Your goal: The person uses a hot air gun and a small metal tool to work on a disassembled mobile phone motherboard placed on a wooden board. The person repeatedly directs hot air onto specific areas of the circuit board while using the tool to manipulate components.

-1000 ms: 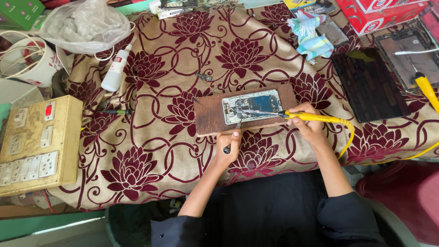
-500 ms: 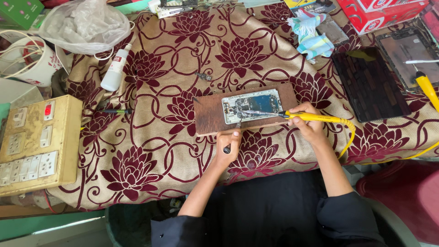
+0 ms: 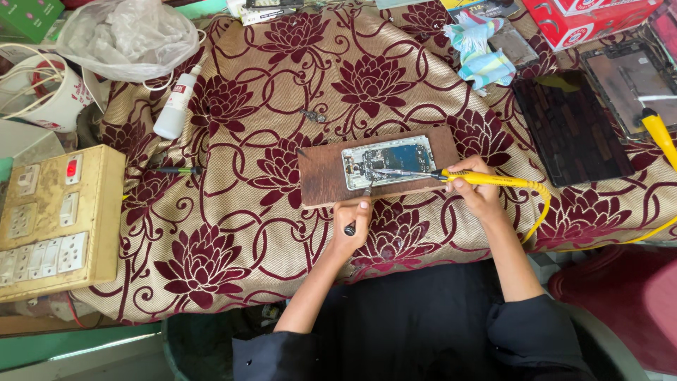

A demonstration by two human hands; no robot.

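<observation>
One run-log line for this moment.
left hand: holds small dark tool | right hand: holds yellow-handled soldering iron, tip over opened phone | phone: on brown wooden board

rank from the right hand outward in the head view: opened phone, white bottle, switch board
1. opened phone, just left of the right hand, on the wooden board.
2. white bottle, far left, upper part of the cloth.
3. switch board, at the left edge.

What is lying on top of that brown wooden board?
An opened phone lies on the wooden board, circuitry showing. The yellow iron's tip crosses it; the board beneath the phone is hidden.
</observation>
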